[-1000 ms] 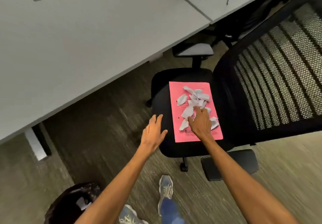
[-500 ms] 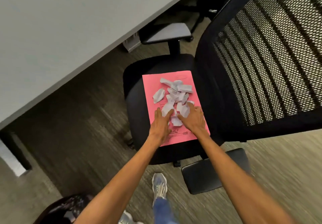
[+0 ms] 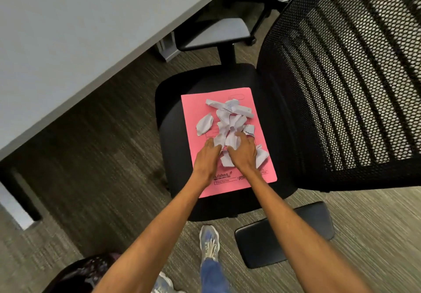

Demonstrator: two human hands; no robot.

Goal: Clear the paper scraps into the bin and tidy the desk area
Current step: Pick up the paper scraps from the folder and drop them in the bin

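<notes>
Head view: both hands are down on the pink folder [image 3: 227,178], which lies flat on the seat of the black chair [image 3: 177,115]. Paper scraps [image 3: 230,119] sit in a loose heap on the folder's upper half; one curled piece [image 3: 204,124] lies apart to the left, another [image 3: 262,156] just right of the right hand. Left hand [image 3: 208,158] and right hand [image 3: 243,153] are side by side, fingers curled into the near edge of the heap, scraps bunched between them. Grip: closing on scraps, not yet a full fist; how much is held, cannot tell.

Bin [image 3: 84,272], dark, partly in frame at lower left on the floor, well apart from the chair. Counter [image 3: 68,30] above left carries nothing visible.

Judgement: gathering step, early. Best to rake the strays inward first, cup from both sides, press lightly so the pieces pack. Alternative: lift the folder as a tray and tip it into the bin. Risk: light scraps slipping out onto the carpet.
</notes>
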